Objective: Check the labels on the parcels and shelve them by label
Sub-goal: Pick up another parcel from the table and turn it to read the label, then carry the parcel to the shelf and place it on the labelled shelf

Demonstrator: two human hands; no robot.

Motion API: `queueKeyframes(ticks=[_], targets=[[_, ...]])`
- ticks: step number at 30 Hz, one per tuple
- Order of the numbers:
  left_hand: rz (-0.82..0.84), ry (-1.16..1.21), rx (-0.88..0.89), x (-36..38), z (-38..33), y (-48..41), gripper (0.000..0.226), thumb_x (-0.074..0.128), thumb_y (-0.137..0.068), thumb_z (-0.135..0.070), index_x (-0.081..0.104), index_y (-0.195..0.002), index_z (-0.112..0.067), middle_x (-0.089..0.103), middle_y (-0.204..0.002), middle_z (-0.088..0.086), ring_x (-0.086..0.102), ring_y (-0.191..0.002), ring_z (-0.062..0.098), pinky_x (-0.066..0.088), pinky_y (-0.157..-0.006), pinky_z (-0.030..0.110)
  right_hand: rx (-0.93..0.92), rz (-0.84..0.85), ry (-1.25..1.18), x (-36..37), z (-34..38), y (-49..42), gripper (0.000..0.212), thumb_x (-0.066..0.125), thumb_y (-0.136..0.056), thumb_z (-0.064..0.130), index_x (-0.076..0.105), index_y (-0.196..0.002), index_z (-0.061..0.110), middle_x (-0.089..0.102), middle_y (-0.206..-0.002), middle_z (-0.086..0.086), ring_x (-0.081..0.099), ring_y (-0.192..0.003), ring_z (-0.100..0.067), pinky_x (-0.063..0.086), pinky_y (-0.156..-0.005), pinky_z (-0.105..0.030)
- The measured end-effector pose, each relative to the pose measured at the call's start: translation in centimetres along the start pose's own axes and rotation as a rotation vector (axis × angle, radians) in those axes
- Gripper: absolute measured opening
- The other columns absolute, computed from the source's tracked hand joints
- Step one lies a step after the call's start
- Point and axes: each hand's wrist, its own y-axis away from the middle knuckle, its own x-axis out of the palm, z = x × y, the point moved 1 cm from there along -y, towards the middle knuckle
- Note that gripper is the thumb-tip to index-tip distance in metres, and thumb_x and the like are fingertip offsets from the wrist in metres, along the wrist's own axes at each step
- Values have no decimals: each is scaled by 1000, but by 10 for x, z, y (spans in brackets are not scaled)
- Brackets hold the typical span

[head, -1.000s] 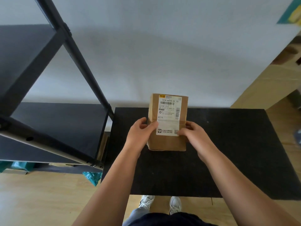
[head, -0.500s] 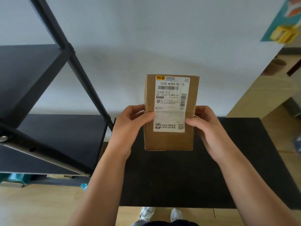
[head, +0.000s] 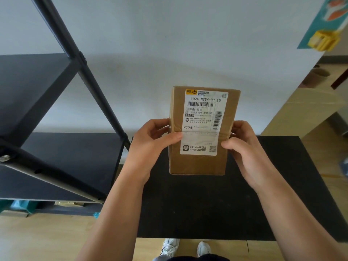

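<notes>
The parcel [head: 202,132] is a tall brown cardboard box, held upright in the air above the black desk [head: 282,185] with its labelled face turned toward the camera. The white shipping label [head: 204,122] covers most of the upper part of that face; the line "102A N294-00 15" is legible near its top, and "N294" is printed again lower down on the left. A band of clear tape runs across the label at about mid-height.

The left hand [head: 150,147] is closed on the parcel's left edge, thumb laid across the front just at the label's margin, fingers curled behind. The right hand [head: 243,147] grips the right edge in the same way, its thumb touching the label's lower right side. Holding by the edges leaves the printed lines uncovered, which suits reading them; the judgement here is that the label check is in hand and the shelving has not begun.

To the left stands a black shelf unit [head: 56,157] with dark boards and a slanting metal post [head: 84,72], the likely place for the parcel once its code is read. Which board matches this label cannot be told, since no markings show on the shelves. Below, the wooden floor [head: 47,238] and the person's shoes [head: 186,249] are visible.
</notes>
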Motion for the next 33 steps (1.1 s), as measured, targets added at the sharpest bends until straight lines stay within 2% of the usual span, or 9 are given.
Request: queueKeyframes(ticks=[4,6,9,11,16,21,26,31,33], targets=[[1,21,1,2,0,5,41,79,-78,-26,65,-116,-22,74,-111,-9,69,-105,9,53,-96,36,2,-9,-6,-3,-2,3,62,70,-56,37,53,-112,17,71,-112,-3,65,-113,-22,43,-106,-52],[0,28,3,4,1,8,39,78,-79,-25,65,-115,-22,75,-108,-10,71,-102,7,54,-91,31,6,-6,-8,-4,-3,4,55,71,-60,31,54,-111,18,72,-110,-3,66,-112,-21,43,-106,-52],[-14,-5,22,9,3,15,36,77,-81,-28,65,-115,-25,75,-105,-13,71,-95,1,52,-74,16,17,-15,-5,-7,-7,9,43,67,-69,24,55,-109,18,73,-107,0,66,-110,-20,43,-106,-51],[-28,-29,33,13,6,21,36,75,-82,-31,64,-116,-27,74,-105,-14,70,-93,-1,51,-66,12,26,-18,-4,-9,-10,14,40,66,-72,24,56,-110,19,73,-105,2,66,-110,-19,43,-106,-50],[-96,-12,36,22,18,42,38,71,-85,-34,63,-122,-26,73,-109,-12,68,-102,4,51,-76,19,59,7,21,-12,-17,26,29,66,-88,18,56,-115,21,72,-109,4,65,-111,-16,42,-107,-48],[-163,11,23,26,43,73,42,69,-87,-38,63,-127,-26,72,-106,-13,68,-97,1,53,-74,17,80,83,68,-8,-28,42,38,71,-84,26,56,-118,24,73,-110,7,65,-112,-13,42,-107,-46],[-232,48,5,13,62,104,40,69,-87,-38,64,-126,-28,73,-103,-12,69,-95,2,54,-70,15,96,138,107,8,-37,61,35,71,-85,26,57,-117,27,74,-107,11,66,-109,-11,42,-108,-47],[-302,105,-48,-20,77,138,40,67,-88,-41,64,-126,-29,75,-101,-11,71,-96,7,60,-82,33,102,209,141,43,-39,84,38,71,-84,30,57,-118,26,74,-108,9,66,-109,-11,42,-108,-46],[-340,135,-66,-39,85,157,34,67,-88,-42,65,-120,-32,75,-98,-11,71,-94,7,59,-80,31,108,246,167,63,-43,97,38,72,-83,31,58,-118,26,74,-108,8,66,-109,-12,43,-107,-46]])
